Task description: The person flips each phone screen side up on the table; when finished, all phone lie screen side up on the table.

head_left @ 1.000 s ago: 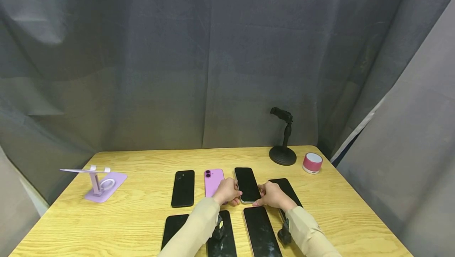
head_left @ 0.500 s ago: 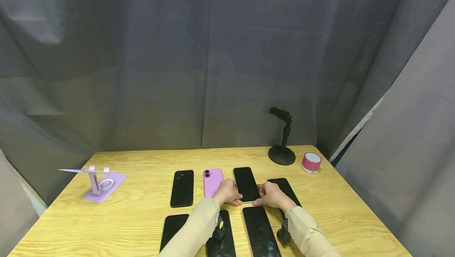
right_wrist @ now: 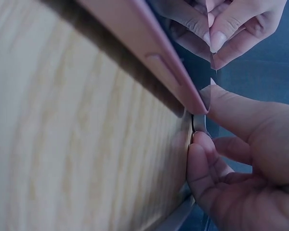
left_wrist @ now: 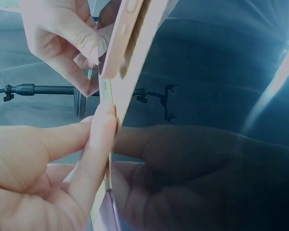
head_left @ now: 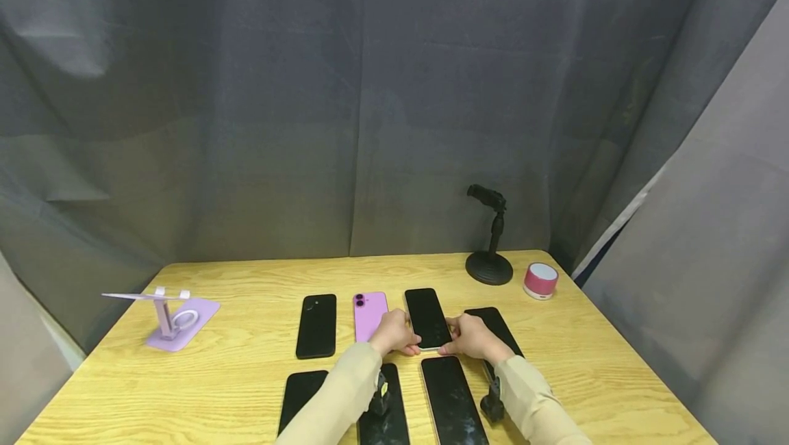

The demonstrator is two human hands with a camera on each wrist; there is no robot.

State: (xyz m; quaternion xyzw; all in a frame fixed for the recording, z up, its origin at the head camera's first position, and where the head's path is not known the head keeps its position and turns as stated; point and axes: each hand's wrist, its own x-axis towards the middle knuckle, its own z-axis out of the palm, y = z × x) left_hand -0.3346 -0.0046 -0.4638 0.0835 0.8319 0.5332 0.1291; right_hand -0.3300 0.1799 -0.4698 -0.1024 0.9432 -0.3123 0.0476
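Note:
A smartphone [head_left: 428, 318] with a black screen and silver edge lies face up in the back row. My left hand [head_left: 393, 333] pinches its near left corner, and my right hand [head_left: 474, 338] grips the near right corner with thumb and fingers. From the left wrist, the phone's bottom edge [left_wrist: 106, 89] with small speaker holes shows between both hands. In the right wrist view, my right hand's [right_wrist: 250, 159] fingertips are at a corner, partly hidden by the pink-edged phone [right_wrist: 154, 53] close to the camera. A lilac phone [head_left: 370, 313], camera side up, lies beside my left hand.
Other dark phones lie around: one [head_left: 317, 326] at back left, one [head_left: 496, 328] under my right wrist, and several in front, including one [head_left: 454, 400] between my forearms. A lilac stand [head_left: 175, 327], black stand [head_left: 490, 268] and pink speaker-like cylinder [head_left: 542, 282] stand farther out.

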